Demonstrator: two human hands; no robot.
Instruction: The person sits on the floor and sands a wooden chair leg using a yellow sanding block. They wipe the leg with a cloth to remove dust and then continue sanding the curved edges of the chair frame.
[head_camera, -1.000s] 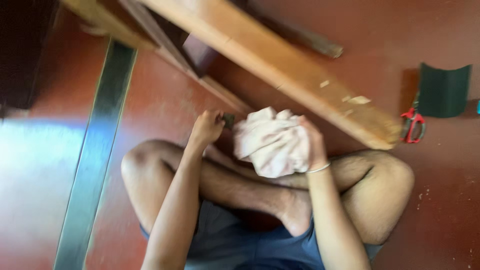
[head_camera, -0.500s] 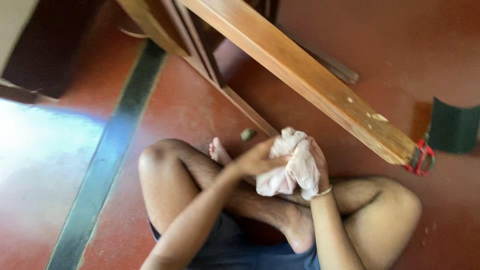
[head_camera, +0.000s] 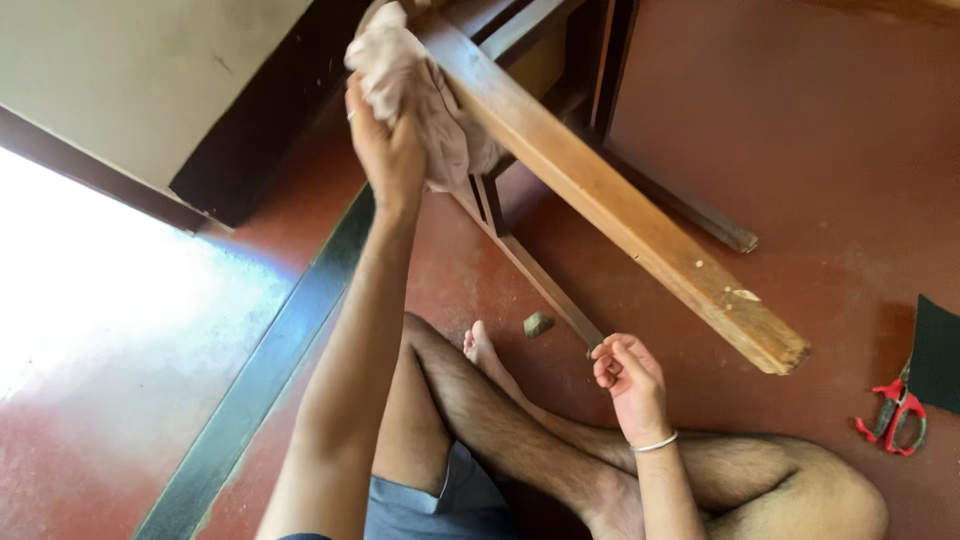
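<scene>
The person sits cross-legged on the red floor (head_camera: 800, 120), arm stretched up and away. The left hand (head_camera: 385, 150) is closed around a bunched, pale pinkish cloth (head_camera: 420, 95) and presses it against the upper part of a long wooden beam (head_camera: 600, 200) that slants down across the room. The cloth drapes over the beam's edge, just beside the thinner dark rails of the same wooden frame.

The right hand (head_camera: 630, 375), a thin silver bangle (head_camera: 655, 443) at its wrist, sits low by the knees. Its fingers are curled in, pinching the lower end of a thin wooden slat (head_camera: 540, 280) that runs down from the frame; how firm that hold is, I cannot tell.

A small greyish lump (head_camera: 538, 323) lies on the floor just beside the toes of a bare foot (head_camera: 480, 350). Well off to the right lie red-handled scissors (head_camera: 893, 418), touching a dark green sheet (head_camera: 940, 350). A dark stripe (head_camera: 270, 370) crosses the floor on the left, with bright light falling beyond it.
</scene>
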